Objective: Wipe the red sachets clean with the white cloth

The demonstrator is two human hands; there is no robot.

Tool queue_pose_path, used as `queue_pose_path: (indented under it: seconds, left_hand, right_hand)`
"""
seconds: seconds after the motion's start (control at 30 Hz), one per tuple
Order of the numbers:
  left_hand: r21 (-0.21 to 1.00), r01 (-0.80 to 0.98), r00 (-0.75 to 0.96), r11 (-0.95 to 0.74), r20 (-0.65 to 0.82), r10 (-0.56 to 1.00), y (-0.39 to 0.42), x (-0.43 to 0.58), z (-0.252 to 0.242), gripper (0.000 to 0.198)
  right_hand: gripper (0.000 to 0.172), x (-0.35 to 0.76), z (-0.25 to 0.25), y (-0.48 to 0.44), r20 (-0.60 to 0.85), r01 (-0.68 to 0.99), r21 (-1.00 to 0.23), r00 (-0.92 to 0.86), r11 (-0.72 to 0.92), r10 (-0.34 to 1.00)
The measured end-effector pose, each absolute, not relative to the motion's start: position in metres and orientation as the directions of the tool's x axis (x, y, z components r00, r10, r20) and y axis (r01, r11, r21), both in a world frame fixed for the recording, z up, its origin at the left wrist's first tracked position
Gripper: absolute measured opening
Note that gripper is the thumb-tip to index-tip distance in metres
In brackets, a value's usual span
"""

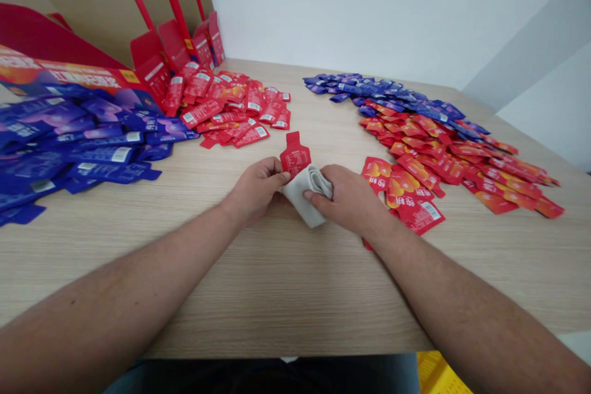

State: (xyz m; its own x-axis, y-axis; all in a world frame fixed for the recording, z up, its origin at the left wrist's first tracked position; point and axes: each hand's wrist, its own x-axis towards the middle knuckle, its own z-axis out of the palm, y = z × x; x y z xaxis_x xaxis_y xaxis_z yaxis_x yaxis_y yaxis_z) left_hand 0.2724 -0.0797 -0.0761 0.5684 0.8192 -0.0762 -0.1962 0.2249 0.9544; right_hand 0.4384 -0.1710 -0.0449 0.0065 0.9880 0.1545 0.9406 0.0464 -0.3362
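Bare forearms (pixel 138 283) are spanning the near edge of the bench (pixel 277 301), with a yellow crate (pixel 441 372) showing below that edge on the right. Near the bench's middle, the left hand (pixel 256 188) is pinching a red packet (pixel 295 154) by its lower side, fingers closed. Fingers of the right hand (pixel 348 200) are curling tightly around a folded pale cloth (pixel 305 200), which is covering the packet's lower end.

Work seems to be partway along: one packet is being handled, while many are lying about. Toward the left edge, a blue pile (pixel 92 135) and a red pile (pixel 235 104) are sitting beside open boxes (pixel 83 77); from the back edge toward the right edge, another blue pile (pixel 392 92) and another red pile (pixel 429 141) are stretching. Loose red packets (pixel 409 191) are lying by the right hand. Which piles are finished, I cannot tell.

Many packets are showing white barcode labels; several, like the boxes, are carrying white Chinese characters, too blurred for sure reading. Tiny print is covering the held packet, illegible.
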Motion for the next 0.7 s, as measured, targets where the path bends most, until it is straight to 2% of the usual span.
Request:
queue_pose_path:
  seconds: [0.07, 0.23, 0.3, 0.4, 0.53, 0.63, 0.7]
  left_hand:
    - [0.958, -0.188, 0.571, 0.214, -0.070, 0.818, -0.079, 0.272, -0.077, 0.023]
    - [0.983, -0.098, 0.594, 0.157, -0.069, 0.802, -0.075, 0.270, -0.085, 0.020]
    - [0.988, -0.078, 0.629, 0.132, -0.054, 0.775, -0.074, 0.269, -0.085, 0.019]
    - [0.999, -0.019, 0.744, 0.040, -0.013, 0.669, -0.078, 0.265, -0.077, 0.015]
    - [0.993, 0.041, 0.867, -0.109, 0.019, 0.499, -0.085, 0.261, -0.068, 0.010]
    - [0.995, 0.029, 0.857, -0.096, 0.024, 0.515, -0.089, 0.262, -0.069, 0.012]
    - [1.000, 0.003, 0.806, 0.009, -0.007, 0.592, -0.090, 0.265, -0.072, 0.014]
  right_hand:
    - [0.026, 0.438, -0.046, -0.171, 0.184, 0.939, -0.343, 0.034, 0.032, 0.982]
    - [0.023, 0.440, -0.046, -0.172, 0.072, 0.915, -0.359, -0.170, 0.185, 0.983]
    - [0.024, 0.444, -0.043, -0.171, 0.128, 0.909, -0.391, -0.099, 0.142, 0.987]
    - [0.028, 0.456, -0.037, -0.168, 0.210, 0.864, -0.503, 0.108, 0.013, 0.972]
    - [0.036, 0.470, -0.039, -0.161, 0.155, 0.732, -0.676, 0.256, -0.086, 0.954]
    - [0.037, 0.472, -0.044, -0.159, 0.133, 0.679, -0.728, 0.268, -0.089, 0.954]
    - [0.037, 0.467, -0.044, -0.162, 0.137, 0.699, -0.709, 0.262, -0.090, 0.955]
